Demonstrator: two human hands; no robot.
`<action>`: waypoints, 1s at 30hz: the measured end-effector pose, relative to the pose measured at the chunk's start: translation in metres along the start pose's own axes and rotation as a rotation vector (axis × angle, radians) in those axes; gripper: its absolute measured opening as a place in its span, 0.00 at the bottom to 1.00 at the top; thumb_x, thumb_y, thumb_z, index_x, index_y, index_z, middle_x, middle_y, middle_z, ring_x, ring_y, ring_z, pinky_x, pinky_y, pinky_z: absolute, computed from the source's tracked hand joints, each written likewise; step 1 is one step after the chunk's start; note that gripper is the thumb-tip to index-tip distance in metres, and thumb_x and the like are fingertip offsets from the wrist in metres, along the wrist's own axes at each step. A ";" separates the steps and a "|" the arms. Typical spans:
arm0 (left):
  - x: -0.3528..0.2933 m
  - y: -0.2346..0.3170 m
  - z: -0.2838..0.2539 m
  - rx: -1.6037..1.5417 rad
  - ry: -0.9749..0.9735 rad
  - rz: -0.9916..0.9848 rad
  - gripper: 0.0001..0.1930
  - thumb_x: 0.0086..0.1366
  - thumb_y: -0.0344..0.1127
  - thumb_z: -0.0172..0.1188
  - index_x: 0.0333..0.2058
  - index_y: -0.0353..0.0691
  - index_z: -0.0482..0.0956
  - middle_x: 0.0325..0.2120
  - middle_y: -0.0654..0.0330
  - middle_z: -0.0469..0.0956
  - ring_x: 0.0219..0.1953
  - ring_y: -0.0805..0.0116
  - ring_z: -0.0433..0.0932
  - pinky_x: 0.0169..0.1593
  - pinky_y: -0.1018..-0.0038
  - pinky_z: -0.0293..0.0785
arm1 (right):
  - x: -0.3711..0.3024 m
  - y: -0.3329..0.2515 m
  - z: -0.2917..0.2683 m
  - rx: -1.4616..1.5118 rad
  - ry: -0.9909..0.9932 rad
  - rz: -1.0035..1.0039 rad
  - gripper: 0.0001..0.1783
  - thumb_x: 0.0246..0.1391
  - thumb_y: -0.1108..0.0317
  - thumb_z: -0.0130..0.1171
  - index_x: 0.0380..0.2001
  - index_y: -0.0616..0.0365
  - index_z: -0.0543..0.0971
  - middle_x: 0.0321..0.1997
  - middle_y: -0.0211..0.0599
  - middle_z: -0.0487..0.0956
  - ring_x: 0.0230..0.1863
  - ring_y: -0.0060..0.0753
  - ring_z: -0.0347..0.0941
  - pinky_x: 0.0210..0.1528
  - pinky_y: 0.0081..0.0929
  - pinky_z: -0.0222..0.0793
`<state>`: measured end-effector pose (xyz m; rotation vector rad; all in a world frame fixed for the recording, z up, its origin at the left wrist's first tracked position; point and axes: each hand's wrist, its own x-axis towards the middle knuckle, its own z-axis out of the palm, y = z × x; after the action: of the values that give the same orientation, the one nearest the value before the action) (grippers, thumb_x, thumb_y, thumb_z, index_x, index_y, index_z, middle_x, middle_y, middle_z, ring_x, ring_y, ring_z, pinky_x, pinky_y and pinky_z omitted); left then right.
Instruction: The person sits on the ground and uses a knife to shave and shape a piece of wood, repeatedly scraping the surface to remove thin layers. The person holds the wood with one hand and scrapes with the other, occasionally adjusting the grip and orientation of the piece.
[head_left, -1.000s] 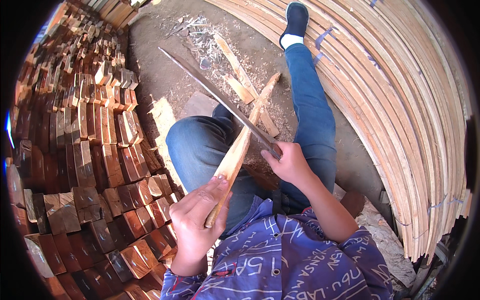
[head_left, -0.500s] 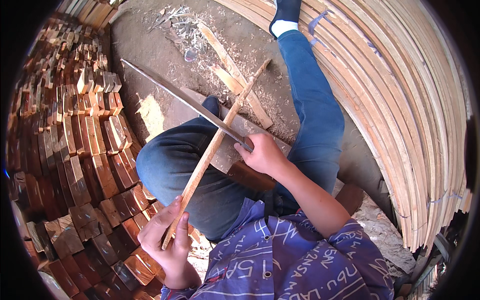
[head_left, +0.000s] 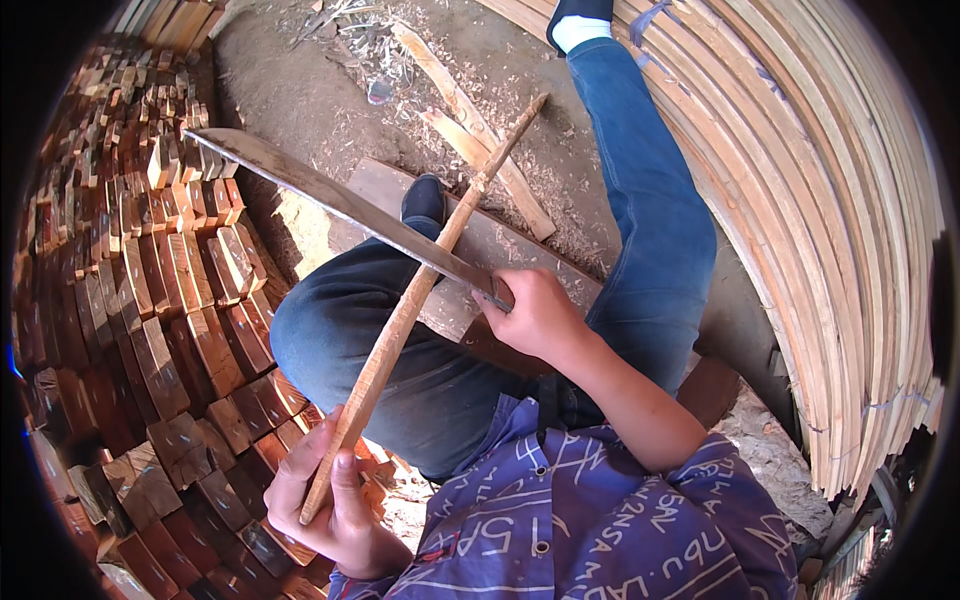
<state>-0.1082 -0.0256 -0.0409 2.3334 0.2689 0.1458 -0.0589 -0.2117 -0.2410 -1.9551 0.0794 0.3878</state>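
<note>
My left hand (head_left: 330, 505) pinches the near end of a long, roughly carved wooden stick (head_left: 385, 350), thumb on one side and fingers on the other. The stick slants up and away to the right, its darker far end above the ground. In my right hand (head_left: 537, 315) is the handle of a machete (head_left: 320, 190), fingers wrapped round it. Its long blade points to the far left and crosses over the stick at about mid-length. Whether the edge is touching the wood there, I cannot tell.
Stacked wooden blocks (head_left: 165, 365) fill the left side. Long bundled wood strips (head_left: 800, 200) curve along the right. A flat board (head_left: 540, 250) lies by my legs, with split wood pieces (head_left: 450, 90) and shavings beyond. My bent left leg (head_left: 330, 320) is under the stick.
The machete's tip has swung further left and its blade has tilted, showing more of its flat side. My left hand and the stick's near end have shifted slightly down and left.
</note>
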 end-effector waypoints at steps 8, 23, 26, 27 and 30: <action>-0.006 0.005 0.002 0.025 -0.082 0.056 0.09 0.60 0.24 0.62 0.39 0.28 0.81 0.33 0.42 0.84 0.23 0.69 0.82 0.31 0.79 0.78 | 0.020 0.063 -0.014 -0.078 0.119 0.252 0.14 0.51 0.63 0.63 0.28 0.67 0.80 0.23 0.56 0.78 0.28 0.57 0.77 0.33 0.44 0.71; -0.002 0.010 0.001 0.039 -0.131 0.077 0.09 0.62 0.26 0.61 0.39 0.29 0.82 0.34 0.48 0.84 0.23 0.74 0.81 0.28 0.82 0.75 | 0.040 0.064 -0.018 -0.233 0.125 0.244 0.11 0.44 0.65 0.63 0.29 0.62 0.82 0.28 0.54 0.81 0.33 0.57 0.79 0.40 0.47 0.75; 0.000 0.012 0.005 -0.054 -0.093 -0.013 0.09 0.62 0.26 0.61 0.40 0.29 0.82 0.35 0.48 0.84 0.22 0.75 0.80 0.27 0.83 0.74 | 0.036 0.056 -0.017 -0.274 0.116 0.231 0.11 0.46 0.65 0.63 0.29 0.62 0.82 0.28 0.54 0.81 0.34 0.57 0.79 0.40 0.47 0.75; -0.001 0.009 0.003 -0.065 -0.093 -0.041 0.09 0.63 0.25 0.60 0.40 0.30 0.82 0.36 0.49 0.84 0.21 0.75 0.79 0.26 0.82 0.74 | 0.036 0.053 -0.016 -0.276 0.119 0.211 0.11 0.46 0.65 0.63 0.29 0.62 0.82 0.29 0.54 0.81 0.35 0.57 0.79 0.40 0.48 0.75; -0.002 0.005 -0.004 -0.060 -0.111 -0.013 0.09 0.63 0.25 0.60 0.41 0.30 0.82 0.36 0.49 0.84 0.22 0.75 0.79 0.26 0.82 0.76 | 0.037 0.059 -0.008 -0.293 0.128 0.188 0.11 0.47 0.64 0.63 0.30 0.62 0.82 0.29 0.55 0.81 0.35 0.57 0.79 0.40 0.47 0.75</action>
<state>-0.1099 -0.0269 -0.0347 2.2712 0.2210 0.0172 -0.0356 -0.2385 -0.3017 -2.2697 0.3051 0.4153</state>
